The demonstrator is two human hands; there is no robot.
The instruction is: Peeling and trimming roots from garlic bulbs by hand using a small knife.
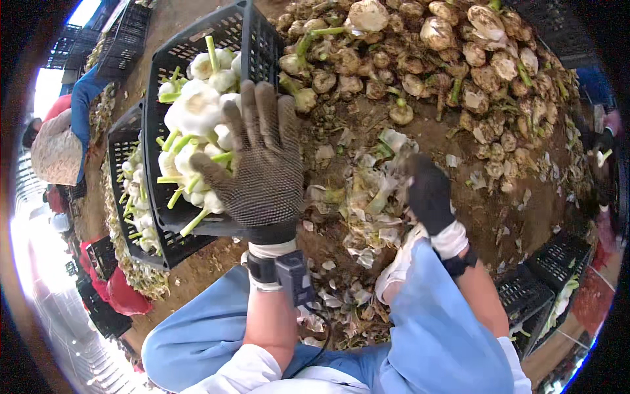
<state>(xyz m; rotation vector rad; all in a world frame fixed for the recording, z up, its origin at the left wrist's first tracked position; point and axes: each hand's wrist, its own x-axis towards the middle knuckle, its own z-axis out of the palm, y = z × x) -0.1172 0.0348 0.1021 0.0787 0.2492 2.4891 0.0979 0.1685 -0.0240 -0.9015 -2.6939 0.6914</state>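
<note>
While I am sitting with bent knees in light blue cloth trousers, my left hand, in a grey-brown knitted glove with a dotted surface, is lying flat with its back upward, and its fingers are spreading apart. It is covering part of the right side of a black plastic crate with slotted walls, in the upper left of the frame; whether it is touching the rim, I cannot tell. Inside this crate, clean white garlic bulbs with short green stems are lying in a pile, and some are showing around my thumb.

Right of the centre, my right hand, in a dark glove, is looking blurred, so I cannot tell if its fingers are closing on something. Just beside it, pale dry garlic skins and leaves are scattering over the brown soil.

At the upper right, a wide heap of earth-stained brownish garlic bulbs is spreading. A second black slotted crate, also holding white bulbs, is standing beside the first, on its left. More black plastic crates are standing at the lower right. At the left edge, a co-worker in a pale patterned top is bending.
</note>
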